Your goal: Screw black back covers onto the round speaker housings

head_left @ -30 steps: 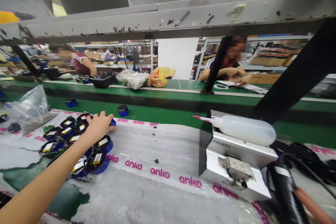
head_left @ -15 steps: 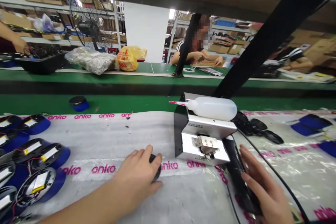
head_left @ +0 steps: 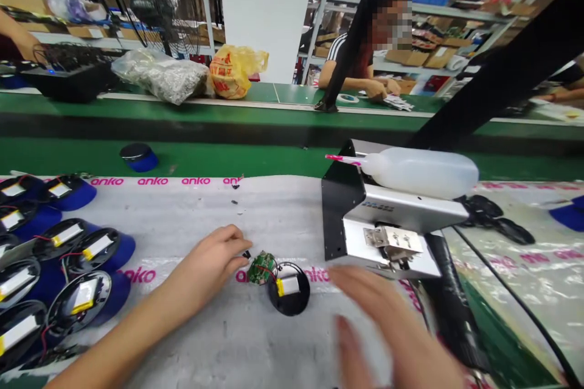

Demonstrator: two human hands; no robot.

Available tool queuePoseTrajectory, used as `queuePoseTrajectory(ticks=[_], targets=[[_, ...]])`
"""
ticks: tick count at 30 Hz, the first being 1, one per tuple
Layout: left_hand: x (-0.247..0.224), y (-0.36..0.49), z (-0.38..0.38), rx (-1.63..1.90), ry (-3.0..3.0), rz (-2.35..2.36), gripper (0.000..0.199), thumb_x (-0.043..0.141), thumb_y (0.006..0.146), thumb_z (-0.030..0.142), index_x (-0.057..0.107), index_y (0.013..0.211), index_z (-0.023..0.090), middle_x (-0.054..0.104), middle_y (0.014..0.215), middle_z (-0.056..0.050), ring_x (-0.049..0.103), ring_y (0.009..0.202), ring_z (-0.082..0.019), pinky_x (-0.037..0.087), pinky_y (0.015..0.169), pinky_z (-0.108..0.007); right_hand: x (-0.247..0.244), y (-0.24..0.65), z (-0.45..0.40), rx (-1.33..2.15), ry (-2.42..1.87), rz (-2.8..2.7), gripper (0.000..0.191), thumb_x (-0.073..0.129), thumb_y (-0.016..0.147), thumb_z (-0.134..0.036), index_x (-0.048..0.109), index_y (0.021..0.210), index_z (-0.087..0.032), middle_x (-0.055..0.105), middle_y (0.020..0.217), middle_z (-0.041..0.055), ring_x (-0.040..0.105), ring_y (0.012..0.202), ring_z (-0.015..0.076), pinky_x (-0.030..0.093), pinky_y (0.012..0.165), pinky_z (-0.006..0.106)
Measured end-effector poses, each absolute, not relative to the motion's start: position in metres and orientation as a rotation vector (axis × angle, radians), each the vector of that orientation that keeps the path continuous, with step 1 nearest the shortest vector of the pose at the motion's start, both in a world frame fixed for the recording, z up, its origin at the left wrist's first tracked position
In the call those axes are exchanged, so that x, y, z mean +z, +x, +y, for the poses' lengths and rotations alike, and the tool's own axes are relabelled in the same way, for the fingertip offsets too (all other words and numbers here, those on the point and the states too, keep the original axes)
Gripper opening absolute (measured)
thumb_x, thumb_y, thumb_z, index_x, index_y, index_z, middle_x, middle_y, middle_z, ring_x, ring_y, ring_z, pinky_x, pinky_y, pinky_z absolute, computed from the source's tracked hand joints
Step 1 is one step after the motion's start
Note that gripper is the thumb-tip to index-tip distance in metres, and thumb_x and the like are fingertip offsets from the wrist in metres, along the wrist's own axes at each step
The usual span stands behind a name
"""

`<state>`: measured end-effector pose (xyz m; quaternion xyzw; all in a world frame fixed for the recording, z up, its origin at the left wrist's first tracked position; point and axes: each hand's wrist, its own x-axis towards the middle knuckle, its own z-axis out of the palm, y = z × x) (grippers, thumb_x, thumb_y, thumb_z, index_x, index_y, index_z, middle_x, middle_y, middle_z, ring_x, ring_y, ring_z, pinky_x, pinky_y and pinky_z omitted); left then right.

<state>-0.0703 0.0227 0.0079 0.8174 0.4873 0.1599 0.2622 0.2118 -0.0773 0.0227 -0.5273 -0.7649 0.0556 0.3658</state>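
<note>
My left hand (head_left: 218, 258) is closed in a pinch, with a small black part (head_left: 247, 254) at its fingertips. Just right of that part lies a green circuit board (head_left: 261, 268), wired to a round black housing (head_left: 289, 305). A white battery (head_left: 288, 285) with yellow tape sits on the housing. My right hand (head_left: 387, 322), smeared by motion, hovers right of the housing with fingers apart and holds nothing. Behind it stands a metal machine (head_left: 337, 213) carrying a translucent squeeze bottle (head_left: 424, 171); a black handle-like tool (head_left: 456, 298) leans beside the machine.
Several blue-and-black round units (head_left: 104, 252) with batteries crowd the left side. A lone blue-and-black piece (head_left: 139, 157) sits farther back. Black round parts (head_left: 513, 230) lie right of the machine, near a cable (head_left: 520, 316). Across the bench, a person (head_left: 360, 67) handles thin strips.
My left hand has come off the round black housing, exposing it and its board, and now pinches at the board's edge. My right hand has moved left from the black tool.
</note>
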Motion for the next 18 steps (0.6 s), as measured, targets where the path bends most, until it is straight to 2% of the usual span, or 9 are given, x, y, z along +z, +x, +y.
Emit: queuePoseTrajectory(ticks=[3, 5, 8, 10, 12, 15, 18], targets=[[0.000, -0.067, 0.020, 0.557, 2.171, 1.399, 0.022, 0.055, 0.093, 0.019, 0.072, 0.105, 0.023, 0.069, 0.101, -0.003, 0.068, 0.090, -0.019, 0.055, 0.084, -0.030, 0.023, 0.131, -0.045, 0.045, -1.394, -2.183, 0.049, 0.064, 0.085, -0.034, 0.058, 0.130, -0.016, 0.061, 0.121, 0.0206, 0.063, 0.104, 0.0379, 0.059, 0.076, 0.053], [-0.001, -0.068, 0.026, 0.671, 2.109, 1.558, 0.025, 0.049, 0.096, 0.020, 0.069, 0.111, 0.021, 0.067, 0.104, -0.005, 0.067, 0.095, -0.022, 0.054, 0.089, -0.033, 0.015, 0.106, -0.031, 0.016, -1.466, -2.241, 0.047, 0.069, 0.082, -0.032, 0.061, 0.125, -0.015, 0.065, 0.110, 0.0204, 0.063, 0.094, 0.0393, 0.058, 0.069, 0.056], [-0.002, -0.067, 0.045, 0.772, 2.009, 1.786, 0.030, 0.044, 0.097, 0.020, 0.067, 0.116, 0.020, 0.063, 0.114, -0.010, 0.064, 0.105, -0.027, 0.050, 0.095, -0.040, 0.007, 0.107, -0.025, 0.073, -1.402, -2.285, 0.020, 0.060, 0.089, -0.018, 0.068, 0.108, -0.020, 0.069, 0.089, 0.0097, 0.064, 0.081, 0.0297, 0.057, 0.067, 0.047], [-0.002, -0.063, 0.058, 0.778, 1.958, 1.845, 0.027, 0.048, 0.096, 0.020, 0.070, 0.111, 0.021, 0.063, 0.116, -0.009, 0.064, 0.102, -0.028, 0.050, 0.092, -0.040, 0.009, 0.118, -0.027, 0.122, -1.326, -2.252, 0.020, 0.052, 0.095, -0.016, 0.068, 0.104, -0.022, 0.069, 0.095, 0.0073, 0.065, 0.088, 0.0249, 0.058, 0.074, 0.041], [-0.002, -0.060, 0.068, 0.791, 1.907, 1.843, 0.023, 0.051, 0.094, 0.020, 0.073, 0.099, 0.021, 0.064, 0.113, -0.008, 0.065, 0.098, -0.028, 0.049, 0.090, -0.040, 0.014, 0.129, -0.032, 0.215, -1.313, -2.123, 0.021, 0.051, 0.098, -0.021, 0.069, 0.108, -0.023, 0.066, 0.105, 0.0081, 0.064, 0.092, 0.0210, 0.058, 0.078, 0.035], [-0.001, -0.058, 0.076, 0.861, 1.809, 1.770, 0.019, 0.055, 0.091, 0.020, 0.072, 0.083, 0.019, 0.064, 0.105, -0.008, 0.062, 0.100, -0.029, 0.044, 0.096, -0.042, 0.020, 0.140, -0.038, 0.485, -1.327, -1.909, 0.021, 0.053, 0.098, -0.027, 0.072, 0.108, -0.026, 0.062, 0.095, 0.0055, 0.062, 0.077, 0.0149, 0.056, 0.066, 0.027], [0.003, -0.056, 0.067, 0.949, 1.651, 1.654, 0.015, 0.057, 0.089, 0.023, 0.070, 0.082, 0.018, 0.065, 0.101, -0.008, 0.059, 0.102, -0.028, 0.044, 0.096, -0.041, 0.020, 0.147, -0.040, 0.719, -1.403, -1.693, 0.022, 0.059, 0.096, -0.033, 0.072, 0.113, -0.028, 0.067, 0.083, 0.0015, 0.061, 0.064, 0.0132, 0.053, 0.057, 0.024]])
